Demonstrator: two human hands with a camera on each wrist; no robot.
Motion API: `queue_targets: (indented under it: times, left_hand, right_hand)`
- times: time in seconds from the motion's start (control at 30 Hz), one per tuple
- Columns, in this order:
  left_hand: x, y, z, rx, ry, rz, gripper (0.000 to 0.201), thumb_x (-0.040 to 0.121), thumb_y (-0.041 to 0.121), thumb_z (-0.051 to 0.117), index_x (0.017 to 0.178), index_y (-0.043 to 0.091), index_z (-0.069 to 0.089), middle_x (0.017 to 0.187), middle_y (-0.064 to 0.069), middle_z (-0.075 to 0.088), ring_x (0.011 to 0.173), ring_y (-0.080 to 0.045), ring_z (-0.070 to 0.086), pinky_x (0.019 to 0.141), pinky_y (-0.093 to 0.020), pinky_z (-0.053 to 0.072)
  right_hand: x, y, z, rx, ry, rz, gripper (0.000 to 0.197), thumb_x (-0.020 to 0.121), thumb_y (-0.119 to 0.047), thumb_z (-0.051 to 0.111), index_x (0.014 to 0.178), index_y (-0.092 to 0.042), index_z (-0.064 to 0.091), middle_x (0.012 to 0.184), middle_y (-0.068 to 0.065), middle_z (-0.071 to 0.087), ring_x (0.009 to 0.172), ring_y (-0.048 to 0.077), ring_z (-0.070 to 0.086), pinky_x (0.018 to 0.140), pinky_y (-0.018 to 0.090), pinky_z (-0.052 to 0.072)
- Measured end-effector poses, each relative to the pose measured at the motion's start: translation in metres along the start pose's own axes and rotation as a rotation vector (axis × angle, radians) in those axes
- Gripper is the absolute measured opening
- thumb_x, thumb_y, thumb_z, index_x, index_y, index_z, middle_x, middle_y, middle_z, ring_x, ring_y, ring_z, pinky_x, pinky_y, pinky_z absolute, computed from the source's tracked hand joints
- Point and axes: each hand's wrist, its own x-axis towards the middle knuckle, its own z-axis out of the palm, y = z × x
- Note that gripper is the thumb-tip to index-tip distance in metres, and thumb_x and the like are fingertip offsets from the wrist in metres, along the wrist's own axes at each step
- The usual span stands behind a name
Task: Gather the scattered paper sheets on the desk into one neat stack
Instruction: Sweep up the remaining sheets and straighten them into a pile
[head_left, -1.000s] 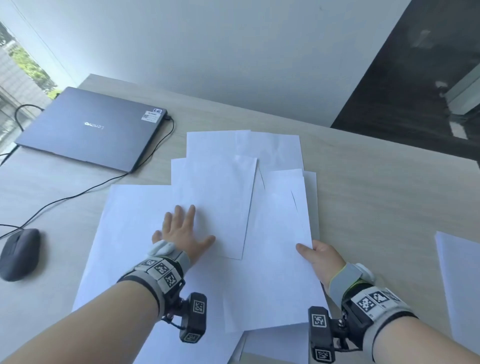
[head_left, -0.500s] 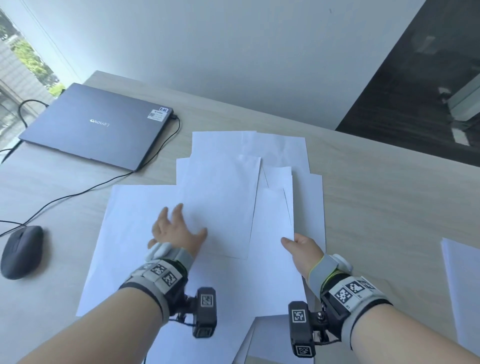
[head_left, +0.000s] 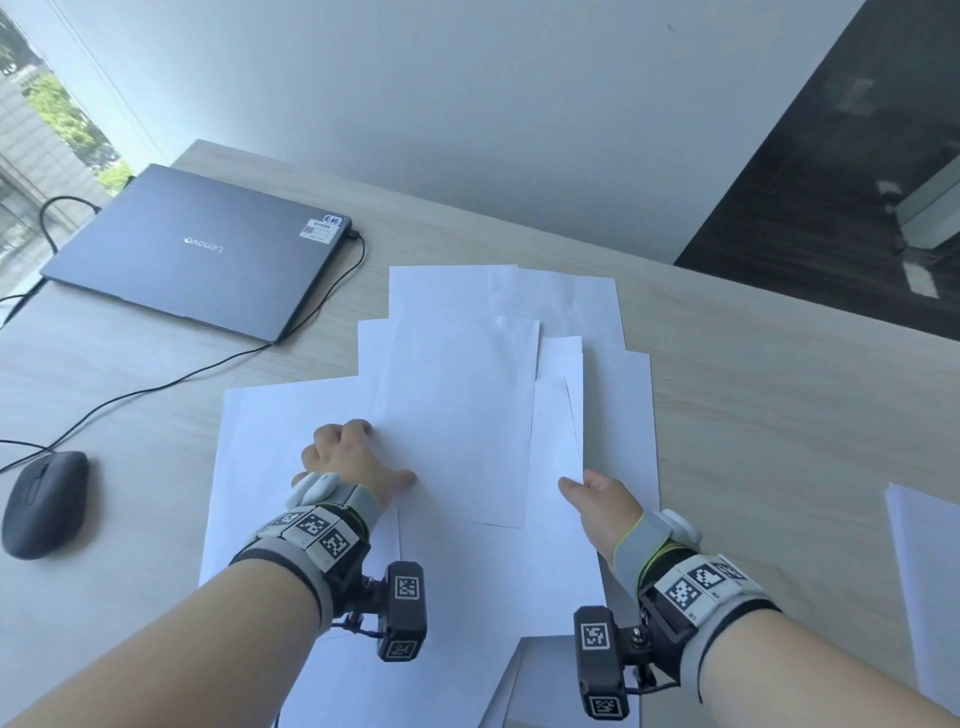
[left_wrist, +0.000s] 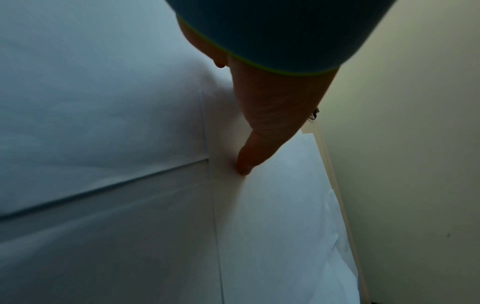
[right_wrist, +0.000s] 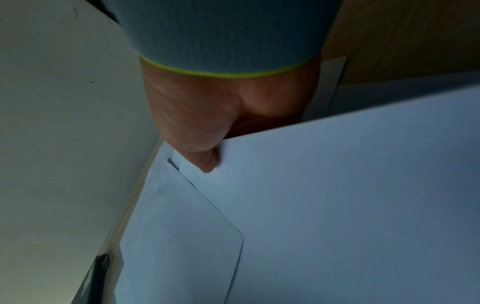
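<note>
The paper sheets (head_left: 457, 415) are only partly gathered: most have been drawn into one overlapping spread at the middle of the desk (head_left: 779, 415), but their edges are not squared and several corners jut out at the far and near ends. The left hand (head_left: 353, 462) rests on the left part of the spread, its fingers curled down onto the paper and the thumb pressed flat (no sheet is seen to be gripped). The right hand (head_left: 597, 499) pinches the right edge of a few sheets, thumb on top, the other fingers hidden beneath. One separate sheet (head_left: 930, 597) lies well apart at the right edge of the desk and has yet to be collected. What is judged to remain: that sheet must be brought in, then all the edges aligned into one stack. A closed laptop (head_left: 197, 249) and a mouse (head_left: 44, 504) lie to the left, clear of the paper.
</note>
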Motion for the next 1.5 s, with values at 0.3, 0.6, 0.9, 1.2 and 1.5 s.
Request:
queue_targets:
  times: [0.3, 0.6, 0.9, 1.2, 1.5]
  left_hand:
    - [-0.015, 0.004, 0.007, 0.04, -0.02, 0.228, 0.069, 0.071, 0.053, 0.072, 0.133, 0.04, 0.045, 0.145, 0.015, 0.035, 0.136, -0.019, 0.033, 0.101, -0.039, 0.035]
    - [-0.029, 0.002, 0.019, 0.026, -0.101, 0.452, 0.076, 0.081, 0.049, 0.064, 0.149, 0.047, 0.032, 0.165, 0.027, 0.017, 0.151, -0.007, 0.014, 0.111, -0.035, 0.023]
    - [-0.03, -0.002, 0.019, -0.005, -0.086, 0.336, 0.081, 0.087, 0.047, 0.057, 0.157, 0.044, 0.017, 0.17, 0.02, 0.005, 0.157, -0.008, 0.002, 0.121, -0.04, 0.016]
    - [-0.035, -0.008, 0.025, -0.021, -0.053, 0.304, 0.082, 0.091, 0.05, 0.057, 0.159, 0.044, 0.011, 0.171, 0.013, -0.003, 0.158, -0.012, -0.004, 0.124, -0.043, 0.013]
    - [-0.032, 0.004, 0.018, 0.201, -0.032, 0.233, 0.082, 0.087, 0.056, 0.05, 0.158, 0.039, 0.012, 0.168, 0.017, 0.006, 0.154, -0.01, 0.005, 0.112, -0.045, 0.03]
  right_hand:
    - [0.007, 0.003, 0.003, 0.052, -0.019, 0.022, 0.072, 0.075, -0.048, 0.061, 0.117, 0.009, 0.052, 0.092, 0.023, 0.065, 0.078, 0.035, 0.058, 0.08, 0.041, 0.05]
    - [0.006, -0.013, 0.009, 0.08, -0.056, 0.006, 0.012, 0.093, -0.021, 0.067, 0.102, -0.013, 0.066, 0.098, 0.002, 0.071, 0.093, 0.025, 0.065, 0.086, 0.031, 0.048]
    - [0.014, -0.02, 0.029, 0.087, -0.07, 0.001, 0.031, 0.083, -0.022, 0.079, 0.11, -0.011, 0.071, 0.102, 0.003, 0.075, 0.1, 0.026, 0.069, 0.095, 0.036, 0.053]
    - [0.024, -0.007, 0.016, 0.08, -0.012, 0.041, 0.045, 0.064, -0.031, 0.077, 0.101, -0.007, 0.07, 0.1, 0.016, 0.074, 0.095, 0.035, 0.07, 0.092, 0.048, 0.056]
    - [0.0, 0.035, -0.07, 0.241, 0.169, 0.003, 0.024, 0.087, -0.02, 0.074, 0.074, -0.021, 0.053, 0.083, -0.001, 0.062, 0.081, 0.026, 0.058, 0.085, 0.037, 0.047]
